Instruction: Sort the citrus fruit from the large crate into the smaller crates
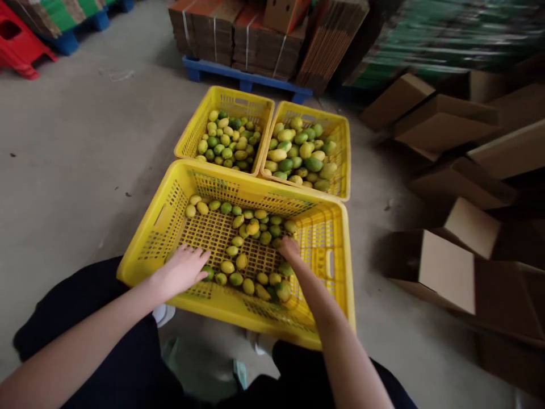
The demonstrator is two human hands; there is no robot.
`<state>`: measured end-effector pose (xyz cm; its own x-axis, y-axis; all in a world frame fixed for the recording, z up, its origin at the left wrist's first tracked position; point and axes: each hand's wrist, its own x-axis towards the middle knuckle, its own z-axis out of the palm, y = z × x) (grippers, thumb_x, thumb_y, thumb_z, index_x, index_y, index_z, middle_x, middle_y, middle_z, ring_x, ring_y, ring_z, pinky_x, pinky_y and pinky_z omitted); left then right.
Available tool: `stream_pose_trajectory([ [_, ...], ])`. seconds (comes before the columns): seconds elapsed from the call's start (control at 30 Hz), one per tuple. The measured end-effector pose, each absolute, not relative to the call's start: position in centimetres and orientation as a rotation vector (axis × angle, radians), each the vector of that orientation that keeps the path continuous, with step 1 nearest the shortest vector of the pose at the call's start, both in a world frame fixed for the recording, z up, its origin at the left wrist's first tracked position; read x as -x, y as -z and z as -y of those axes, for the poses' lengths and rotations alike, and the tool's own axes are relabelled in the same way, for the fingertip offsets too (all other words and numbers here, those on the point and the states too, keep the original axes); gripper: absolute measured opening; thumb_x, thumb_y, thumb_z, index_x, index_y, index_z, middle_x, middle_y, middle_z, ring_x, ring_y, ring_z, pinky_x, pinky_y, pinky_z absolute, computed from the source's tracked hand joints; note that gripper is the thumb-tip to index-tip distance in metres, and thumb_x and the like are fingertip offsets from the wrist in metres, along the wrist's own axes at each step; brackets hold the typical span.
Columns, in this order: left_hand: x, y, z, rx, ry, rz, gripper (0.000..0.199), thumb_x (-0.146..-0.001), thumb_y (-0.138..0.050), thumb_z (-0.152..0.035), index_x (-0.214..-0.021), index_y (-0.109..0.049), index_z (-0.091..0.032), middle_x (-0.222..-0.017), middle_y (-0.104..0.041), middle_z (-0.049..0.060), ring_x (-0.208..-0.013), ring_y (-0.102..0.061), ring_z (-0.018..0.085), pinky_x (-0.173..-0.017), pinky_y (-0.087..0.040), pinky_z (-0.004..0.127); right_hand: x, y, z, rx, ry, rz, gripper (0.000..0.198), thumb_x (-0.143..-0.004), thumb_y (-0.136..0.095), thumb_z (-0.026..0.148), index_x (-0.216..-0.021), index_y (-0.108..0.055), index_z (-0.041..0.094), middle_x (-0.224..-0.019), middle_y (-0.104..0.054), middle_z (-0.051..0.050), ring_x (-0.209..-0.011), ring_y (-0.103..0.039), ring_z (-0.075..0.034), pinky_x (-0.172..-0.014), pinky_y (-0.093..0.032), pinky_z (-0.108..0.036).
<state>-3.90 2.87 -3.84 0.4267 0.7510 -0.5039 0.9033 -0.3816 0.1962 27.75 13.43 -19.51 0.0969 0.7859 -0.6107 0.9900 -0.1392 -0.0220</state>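
Observation:
A big yellow crate [251, 315] stands in front of me with green and yellow lemons [248, 286] loosely spread over its slotted floor. Inside its left part, my left hand [187, 267] is open with fingers stretched, close to a green lemon [208, 272] at the fingertips. My right hand [289, 248] reaches down at the right side of the crate, among the lemons there. Its fingers look curled, and what they hold, if anything, is hidden. A riper orange-yellow lemon [252, 227] lies on others near the middle.
Behind stand two smaller yellow crates, the left crate [187, 133] with smaller lemons and the right crate [344, 153] with larger ones. Flattened cartons [204, 34] rest on a blue pallet [244, 79]. Open cardboard boxes [447, 270] crowd the right. A red stool [21, 45] is far left.

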Motion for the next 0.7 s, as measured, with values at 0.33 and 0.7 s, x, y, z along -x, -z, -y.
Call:
stream_pose_trajectory([
  [0.33,2.2,1.4,-4.3,-2.369,-0.107,-1.279,0.067,-0.088,-0.063,-0.036,-0.147,-0.037,-0.017,-0.143,-0.050,0.017,-0.120,-0.059,0.030,-0.093,-0.051,0.037,-17.3,7.3,-10.9,-1.418,2.679,-1.550,0.052,-0.054,-0.089,0.034,-0.093,-0.057,0.022,-0.076,-0.067,0.004,-0.073,-0.068,-0.016,-0.069,-0.058,-0.030],
  [0.7,2.3,0.4,-5.1,-2.270,-0.209,-1.379,0.051,-0.088,-0.062,-0.024,-0.136,-0.048,-0.015,-0.124,-0.058,0.012,-0.094,-0.067,0.023,-0.076,-0.055,0.032,-19.1,7.7,-11.8,-1.272,2.158,-2.049,0.038,-0.089,-0.061,0.048,-0.115,-0.058,0.022,-0.095,-0.072,-0.003,-0.085,-0.071,-0.018,-0.079,-0.057,-0.033],
])
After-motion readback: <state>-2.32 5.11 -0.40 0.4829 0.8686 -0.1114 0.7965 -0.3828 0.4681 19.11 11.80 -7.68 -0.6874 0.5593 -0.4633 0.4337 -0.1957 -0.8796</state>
